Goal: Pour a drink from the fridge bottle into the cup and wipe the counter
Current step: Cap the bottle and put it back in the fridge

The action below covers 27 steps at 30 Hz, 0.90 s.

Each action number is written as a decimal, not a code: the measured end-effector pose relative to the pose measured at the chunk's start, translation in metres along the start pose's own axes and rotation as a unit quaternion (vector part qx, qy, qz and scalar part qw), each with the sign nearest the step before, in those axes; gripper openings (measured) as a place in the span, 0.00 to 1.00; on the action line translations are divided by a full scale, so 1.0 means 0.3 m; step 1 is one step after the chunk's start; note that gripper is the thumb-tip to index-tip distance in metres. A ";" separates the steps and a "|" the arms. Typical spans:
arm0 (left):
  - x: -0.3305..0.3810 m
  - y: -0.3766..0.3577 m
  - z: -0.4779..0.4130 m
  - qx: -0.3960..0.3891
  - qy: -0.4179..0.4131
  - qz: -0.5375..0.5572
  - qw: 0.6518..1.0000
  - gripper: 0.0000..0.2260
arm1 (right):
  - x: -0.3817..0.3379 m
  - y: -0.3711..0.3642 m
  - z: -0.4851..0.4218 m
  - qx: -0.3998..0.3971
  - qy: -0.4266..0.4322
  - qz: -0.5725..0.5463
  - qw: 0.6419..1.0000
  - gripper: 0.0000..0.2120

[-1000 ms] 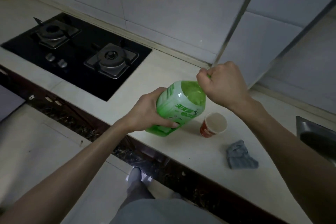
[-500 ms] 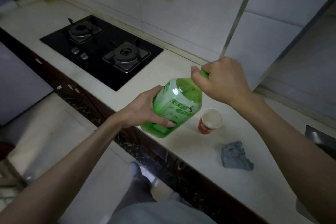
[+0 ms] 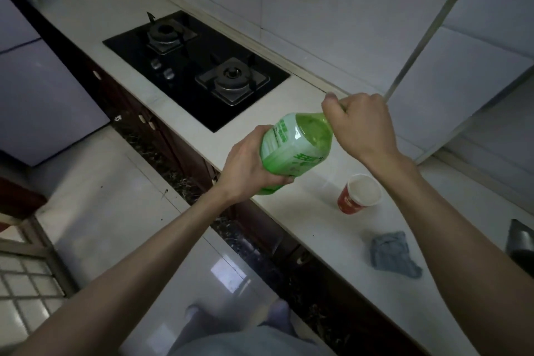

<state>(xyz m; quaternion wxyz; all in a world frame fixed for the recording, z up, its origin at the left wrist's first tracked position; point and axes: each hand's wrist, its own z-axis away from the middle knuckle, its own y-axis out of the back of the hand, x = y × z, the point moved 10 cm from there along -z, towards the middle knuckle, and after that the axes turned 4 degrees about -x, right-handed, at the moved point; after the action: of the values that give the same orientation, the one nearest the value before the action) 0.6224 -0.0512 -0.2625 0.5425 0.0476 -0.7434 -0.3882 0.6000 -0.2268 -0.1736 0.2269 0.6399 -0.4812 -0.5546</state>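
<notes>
Head view of a kitchen worktop. The left hand (image 3: 248, 170) grips the lower body of a large translucent green plastic bottle (image 3: 297, 147), fingers wrapped under it and thumb over the label. The bottle is tilted, its top end pointing away from the person and to the right, above the front edge of the pale stone counter (image 3: 318, 240); whether its base touches the counter cannot be told. The right hand (image 3: 361, 127) is clenched around the bottle's top end, knuckles up; the cap is hidden inside the fist.

A red paper cup with a white interior (image 3: 359, 193) stands upright on the counter below the right wrist, just right of the bottle and apart from it. A crumpled grey-blue cloth (image 3: 393, 254) lies on the counter nearer the person than the cup, beside the right forearm.

Beyond the left hand, a black glass two-burner gas hob (image 3: 196, 72) is set into the counter. A dark metal sink edge (image 3: 520, 243) shows to the right of the right forearm.
</notes>
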 end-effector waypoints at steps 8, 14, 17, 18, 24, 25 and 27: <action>-0.267 0.400 0.158 0.092 0.070 0.085 0.990 0.40 | -0.397 -0.212 -0.031 -0.081 0.051 -0.274 0.957 0.23; -0.555 0.747 0.426 0.206 0.147 0.137 0.958 0.40 | -0.784 -0.543 0.015 -0.174 0.131 -0.366 0.905 0.18; -0.663 0.908 0.568 0.263 0.175 0.145 0.938 0.39 | -1.008 -0.675 0.042 -0.210 0.174 -0.381 0.883 0.14; -0.695 0.958 0.615 0.282 0.184 0.145 0.931 0.40 | -1.080 -0.715 0.049 -0.220 0.185 -0.385 0.877 0.13; -0.846 1.193 0.879 0.384 0.230 0.148 0.882 0.40 | -1.434 -0.908 0.104 -0.279 0.254 -0.365 0.851 0.10; -0.861 1.223 0.916 0.399 0.236 0.146 0.874 0.40 | -1.483 -0.935 0.115 -0.288 0.263 -0.368 0.844 0.10; -0.891 1.274 0.983 0.426 0.246 0.148 0.858 0.39 | -1.572 -0.983 0.135 -0.306 0.283 -0.376 0.827 0.11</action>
<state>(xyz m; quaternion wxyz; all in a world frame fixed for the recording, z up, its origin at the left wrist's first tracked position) 0.6163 0.5004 -0.2602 0.6854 0.2569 -0.6771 0.0757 0.7067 0.3201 -0.1963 0.3111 0.7982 0.0765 -0.5101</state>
